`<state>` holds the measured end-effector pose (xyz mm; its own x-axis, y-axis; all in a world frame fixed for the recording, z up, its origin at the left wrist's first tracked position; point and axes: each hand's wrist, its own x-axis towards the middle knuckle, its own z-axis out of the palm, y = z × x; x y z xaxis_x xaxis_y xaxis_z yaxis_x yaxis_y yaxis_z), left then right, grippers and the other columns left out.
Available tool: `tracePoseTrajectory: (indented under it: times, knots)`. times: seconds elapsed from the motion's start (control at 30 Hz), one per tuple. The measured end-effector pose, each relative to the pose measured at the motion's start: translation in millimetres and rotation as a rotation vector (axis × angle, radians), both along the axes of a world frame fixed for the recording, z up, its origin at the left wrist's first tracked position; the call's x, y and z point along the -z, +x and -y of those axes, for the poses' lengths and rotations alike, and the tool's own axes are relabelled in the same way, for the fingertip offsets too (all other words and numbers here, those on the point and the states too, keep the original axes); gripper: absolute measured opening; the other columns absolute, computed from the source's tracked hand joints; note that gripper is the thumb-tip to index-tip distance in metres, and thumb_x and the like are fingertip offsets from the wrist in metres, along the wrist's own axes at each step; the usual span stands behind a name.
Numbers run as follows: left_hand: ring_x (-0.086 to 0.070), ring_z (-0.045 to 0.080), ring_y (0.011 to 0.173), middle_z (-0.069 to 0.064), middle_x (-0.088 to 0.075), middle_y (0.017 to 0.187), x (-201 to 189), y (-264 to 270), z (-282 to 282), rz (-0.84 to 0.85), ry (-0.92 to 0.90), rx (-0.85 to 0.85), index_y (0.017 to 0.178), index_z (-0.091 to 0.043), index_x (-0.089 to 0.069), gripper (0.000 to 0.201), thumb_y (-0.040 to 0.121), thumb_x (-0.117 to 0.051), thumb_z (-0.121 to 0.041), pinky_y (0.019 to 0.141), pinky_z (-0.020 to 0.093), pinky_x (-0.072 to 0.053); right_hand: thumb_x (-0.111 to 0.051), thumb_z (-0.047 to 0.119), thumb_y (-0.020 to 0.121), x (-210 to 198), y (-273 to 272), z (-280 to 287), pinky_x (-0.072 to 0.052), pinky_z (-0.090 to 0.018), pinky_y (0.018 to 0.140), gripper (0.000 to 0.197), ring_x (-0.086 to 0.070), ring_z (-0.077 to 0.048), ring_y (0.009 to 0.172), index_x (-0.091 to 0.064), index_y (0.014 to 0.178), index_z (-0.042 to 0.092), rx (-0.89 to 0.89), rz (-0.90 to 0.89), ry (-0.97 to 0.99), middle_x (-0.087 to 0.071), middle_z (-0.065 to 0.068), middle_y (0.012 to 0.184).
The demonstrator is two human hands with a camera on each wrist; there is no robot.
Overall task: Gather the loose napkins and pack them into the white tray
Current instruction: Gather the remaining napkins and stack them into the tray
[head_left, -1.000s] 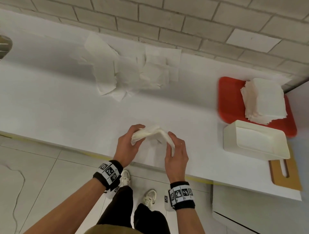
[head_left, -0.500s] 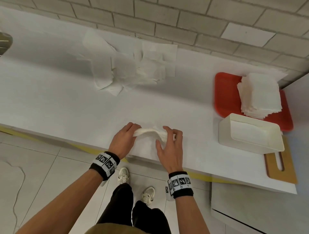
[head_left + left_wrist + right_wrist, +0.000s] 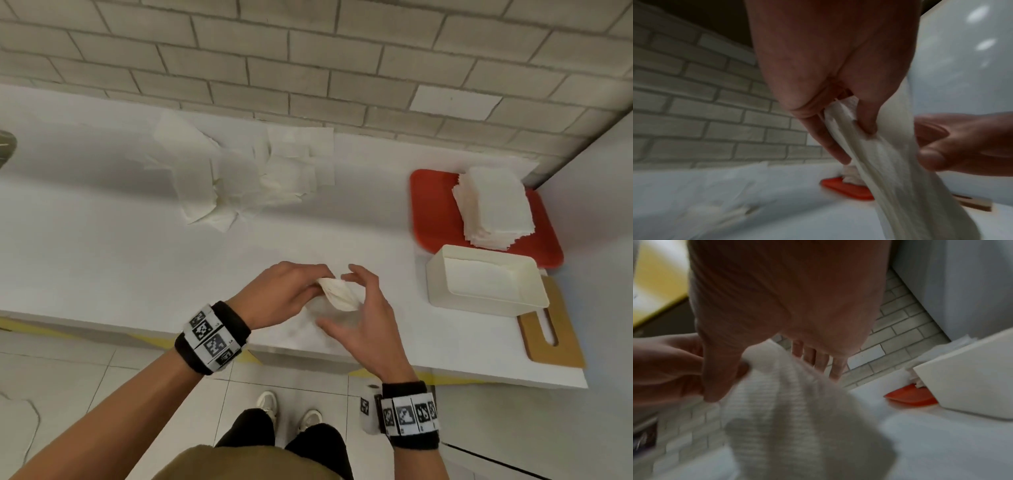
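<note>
A white counter (image 3: 102,267) holds a pile of loose napkins (image 3: 246,178) near the wall and a white tray (image 3: 486,291) at right. The left hand (image 3: 284,294) pinches a folded napkin (image 3: 339,296); the right hand (image 3: 363,318) cups beside it, fingers spread.

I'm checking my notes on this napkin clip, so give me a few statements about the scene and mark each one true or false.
1. The left hand pinches a folded napkin. True.
2. The white tray is packed full. False: it looks nearly empty.
3. A napkin stack sits on the red tray. True.
4. The loose napkins lie right of the white tray. False: they lie left, near the wall.
</note>
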<state>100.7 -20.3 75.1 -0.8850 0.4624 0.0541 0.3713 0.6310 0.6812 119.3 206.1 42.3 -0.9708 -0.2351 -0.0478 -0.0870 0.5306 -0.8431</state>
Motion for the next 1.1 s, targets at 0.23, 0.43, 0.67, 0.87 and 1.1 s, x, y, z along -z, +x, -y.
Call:
tracePoseTrajectory:
  times: [0.23,0.43,0.67,0.87,1.1]
  knots:
    - [-0.064,0.016,0.092,-0.012,-0.07,0.106,-53.0,-50.9,-98.7,-0.196,0.102,0.119,0.122,-0.027,-0.063,0.019,0.109,-0.049,-0.027,0.08,0.041,-0.054,-0.09,0.03,0.088,-33.3,-15.9,-88.4,-0.058,-0.027,0.082,0.032,-0.074,-0.006,0.096,-0.073,0.114,0.035,0.214,0.03,-0.191,-0.079,0.015,0.102]
    - [-0.06,0.004,0.078,-0.019,-0.066,0.088,-38.5,-88.5,-198.6,-0.163,0.385,-0.223,0.111,-0.017,-0.066,0.011,0.102,-0.068,-0.01,0.069,0.018,-0.044,-0.084,0.015,0.094,-44.7,-41.9,-233.2,-0.062,-0.034,0.085,0.016,-0.077,-0.017,0.095,-0.076,0.108,0.015,0.563,0.003,-0.477,-0.081,0.0,0.101]
    - [-0.057,0.029,0.103,0.002,-0.063,0.1,48.8,-127.8,-307.4,0.073,-0.048,-0.441,0.108,-0.012,-0.068,0.031,0.102,-0.066,-0.042,0.089,0.044,-0.05,-0.082,0.02,0.095,3.9,-121.6,-331.2,-0.063,-0.05,0.091,0.029,-0.076,-0.021,0.095,-0.063,0.113,0.032,0.68,-0.069,0.031,-0.078,0.003,0.103]
    - [-0.036,0.03,0.109,0.006,-0.039,0.123,82.3,-131.3,-345.2,0.003,-0.431,-0.458,0.092,-0.011,-0.071,0.03,0.09,-0.072,-0.041,0.089,0.04,-0.04,-0.086,0.033,0.087,40.0,-136.0,-338.2,-0.044,-0.045,0.086,0.037,-0.063,-0.033,0.106,-0.058,0.109,0.024,0.513,-0.112,0.746,-0.077,0.0,0.091]
    - [-0.048,0.027,0.087,0.007,-0.051,0.104,59.9,-146.4,-366.4,-0.298,-0.34,-0.238,0.102,-0.013,-0.055,0.039,0.074,-0.078,0.003,0.063,0.036,-0.038,-0.079,0.014,0.091,22.3,-151.3,-324.1,-0.054,-0.036,0.07,0.028,-0.069,-0.028,0.092,-0.064,0.114,0.021,0.375,-0.111,0.814,-0.069,-0.004,0.106]
